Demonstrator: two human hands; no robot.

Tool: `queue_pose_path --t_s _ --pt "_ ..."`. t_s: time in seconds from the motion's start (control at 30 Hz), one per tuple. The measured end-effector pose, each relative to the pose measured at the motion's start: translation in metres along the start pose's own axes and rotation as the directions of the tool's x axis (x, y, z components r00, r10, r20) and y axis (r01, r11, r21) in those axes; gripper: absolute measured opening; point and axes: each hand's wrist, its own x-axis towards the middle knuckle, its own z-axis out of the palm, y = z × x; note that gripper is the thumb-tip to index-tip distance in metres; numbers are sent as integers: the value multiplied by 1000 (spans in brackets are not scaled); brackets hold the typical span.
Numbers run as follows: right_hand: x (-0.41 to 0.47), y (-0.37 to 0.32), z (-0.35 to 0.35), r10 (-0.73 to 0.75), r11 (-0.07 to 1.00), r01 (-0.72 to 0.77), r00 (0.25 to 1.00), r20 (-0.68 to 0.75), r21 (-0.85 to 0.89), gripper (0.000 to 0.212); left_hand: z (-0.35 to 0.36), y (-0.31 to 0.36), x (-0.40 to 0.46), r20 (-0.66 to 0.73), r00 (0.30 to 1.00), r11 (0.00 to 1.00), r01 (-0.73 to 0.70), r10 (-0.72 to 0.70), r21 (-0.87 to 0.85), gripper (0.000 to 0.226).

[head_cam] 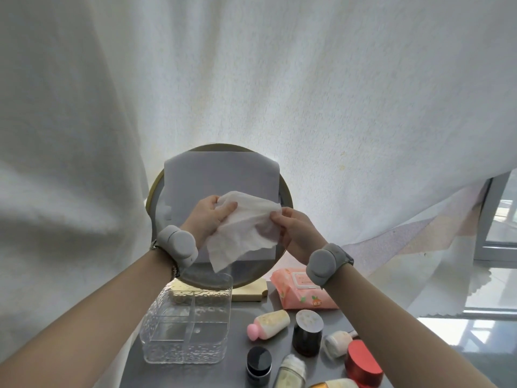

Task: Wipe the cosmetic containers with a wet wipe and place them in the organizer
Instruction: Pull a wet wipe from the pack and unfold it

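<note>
Grey table [240, 331] before white curtain [307, 79]

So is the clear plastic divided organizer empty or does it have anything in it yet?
Empty: the clear plastic divided organizer shows only bare compartments; the containers lie beside it.

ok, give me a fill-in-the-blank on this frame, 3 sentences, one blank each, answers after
1. Both hands, left hand and right hand, hold a white ____ between them.
2. The clear organizer holds ____ containers so far.
3. The bottle lying on its side beside the organizer has a ____ cap.

Missing words: wet wipe; no; pink
</note>
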Motion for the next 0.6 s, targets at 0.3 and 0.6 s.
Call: queue_pose_path --t_s 0.3,0.6 --pt "9 3 -11 -153 944 116 983 -97 -310 25 -20 -6 2 207 956 916 266 -210 -300 71" --pt "19 6 -9 -329 542 202 944 15 -816 27 -13 -6 2 13 983 860 -165 182 483 25"
